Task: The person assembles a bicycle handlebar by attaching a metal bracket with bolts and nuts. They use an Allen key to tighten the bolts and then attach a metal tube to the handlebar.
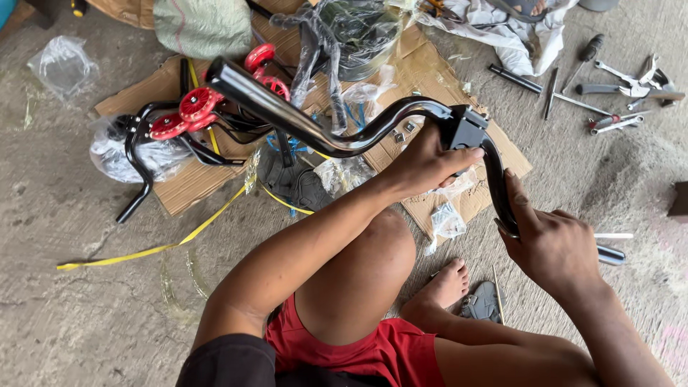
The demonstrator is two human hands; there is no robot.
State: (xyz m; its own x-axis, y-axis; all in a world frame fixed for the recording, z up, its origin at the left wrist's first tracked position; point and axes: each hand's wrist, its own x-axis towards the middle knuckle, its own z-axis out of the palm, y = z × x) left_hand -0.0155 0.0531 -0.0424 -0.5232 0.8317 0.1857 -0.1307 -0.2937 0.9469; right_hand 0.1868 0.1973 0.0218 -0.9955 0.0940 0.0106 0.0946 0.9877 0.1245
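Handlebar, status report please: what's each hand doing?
Left hand grips black handlebar at its clamp. Right hand grips the bar's end. Nothing blocking.

2 hands (pixel 430 161), 1 blk handlebar (pixel 315 129), 3 red wheels (pixel 195 102), 1 yellow strap (pixel 154 250).

Even, soft daylight, moderately bright, no single strong source visible. Shadows are weak and diffuse, only faint darkening on the concrete floor (pixel 86 308) under the limbs. Small glare streaks run along the glossy black handlebar (pixel 301 122), and clear plastic wrap (pixel 63 66) shows pale sheen. Centre is reasonably sharp; the handlebar's near end looks slightly soft. Wide-angle stretch shows at the frame edges. Colours look natural, no heavy noise.
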